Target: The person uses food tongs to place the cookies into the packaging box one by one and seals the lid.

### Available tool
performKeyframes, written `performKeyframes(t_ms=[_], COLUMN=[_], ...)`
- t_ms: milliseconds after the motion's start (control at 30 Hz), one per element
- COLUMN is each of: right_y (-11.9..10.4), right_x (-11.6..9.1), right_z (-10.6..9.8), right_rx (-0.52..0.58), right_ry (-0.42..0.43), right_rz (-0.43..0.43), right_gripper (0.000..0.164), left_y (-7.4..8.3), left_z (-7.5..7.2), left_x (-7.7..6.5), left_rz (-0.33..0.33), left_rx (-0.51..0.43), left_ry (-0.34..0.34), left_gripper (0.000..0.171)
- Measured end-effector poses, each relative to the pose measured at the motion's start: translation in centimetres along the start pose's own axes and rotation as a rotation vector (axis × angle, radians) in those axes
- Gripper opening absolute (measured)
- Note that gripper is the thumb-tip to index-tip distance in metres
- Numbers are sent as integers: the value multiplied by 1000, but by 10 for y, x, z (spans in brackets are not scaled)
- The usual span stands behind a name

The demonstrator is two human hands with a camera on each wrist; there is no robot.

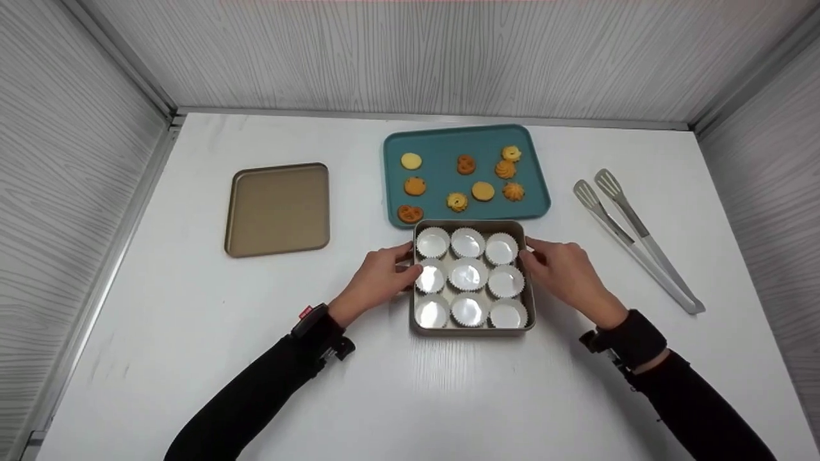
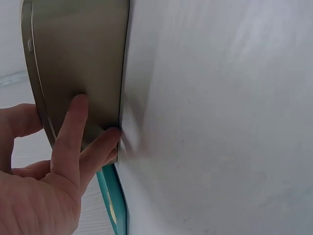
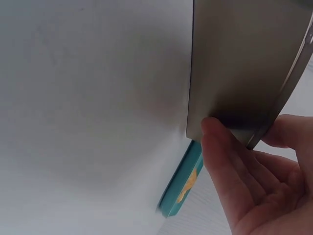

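Note:
A square, deep baking tin [image 1: 473, 332] stands on the table with several white paper baking cups [image 1: 467, 275] set in rows inside it. My left hand [image 1: 378, 278] holds the tin's left side, thumb over the rim and fingers against the outer wall [image 2: 83, 54]. On the opposite side my right hand [image 1: 571, 275] grips the tin, its thumb at the rim and fingertips on the outside wall [image 3: 234, 63]. Directly behind the tin lies a teal tray [image 1: 442, 141] bearing several cookies, among them a pretzel-shaped cookie [image 1: 466, 164] and a round pale cookie [image 1: 411, 161].
To the left lies a flat, square, bronze-coloured lid or shallow pan [image 1: 278, 211]. Metal tongs [image 1: 647, 246] with slotted ends rest spread on the right side of the white table [image 1: 192, 358]. Grey wood-grain panels [image 1: 435, 57] stand around the back and sides.

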State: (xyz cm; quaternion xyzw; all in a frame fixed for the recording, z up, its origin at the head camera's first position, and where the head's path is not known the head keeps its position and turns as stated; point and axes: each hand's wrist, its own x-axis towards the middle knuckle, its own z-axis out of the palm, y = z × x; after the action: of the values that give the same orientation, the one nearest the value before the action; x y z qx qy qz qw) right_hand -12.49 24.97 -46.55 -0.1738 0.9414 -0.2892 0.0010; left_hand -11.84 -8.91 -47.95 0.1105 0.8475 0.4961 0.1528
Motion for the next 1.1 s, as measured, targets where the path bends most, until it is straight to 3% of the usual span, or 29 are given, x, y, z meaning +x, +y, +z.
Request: performKeyframes(t_ms=[100,233,500,667,833,933,1100], right_y=[2,12,72,107,128,134,142], right_x=[1,2,-2,-11,-16,-18,-19], right_z=[-4,-20,-81,-101,-97,-95,-99], right_rx=[-5,-11,-172,-286,-265,-222,-146], right_ry=[-27,-40,163,50,-124,-184,-223], right_rz=[15,79,184,355,449,462,486], right_gripper=[32,46,55,89,109,104,73], left_y=[1,3,6,2,-4,-5,-4], left_z=[3,5,5,5,6,6,8], left_x=[-1,-2,0,-5,-9,-8,-4], left_rz=[4,0,-1,-21,-45,-48,-41], left_rx=[-17,-5,-13,-49,-67,-67,-79], left_ry=[14,19,30,44,71,75,78], left_gripper=[58,58,57,56,55,55,54])
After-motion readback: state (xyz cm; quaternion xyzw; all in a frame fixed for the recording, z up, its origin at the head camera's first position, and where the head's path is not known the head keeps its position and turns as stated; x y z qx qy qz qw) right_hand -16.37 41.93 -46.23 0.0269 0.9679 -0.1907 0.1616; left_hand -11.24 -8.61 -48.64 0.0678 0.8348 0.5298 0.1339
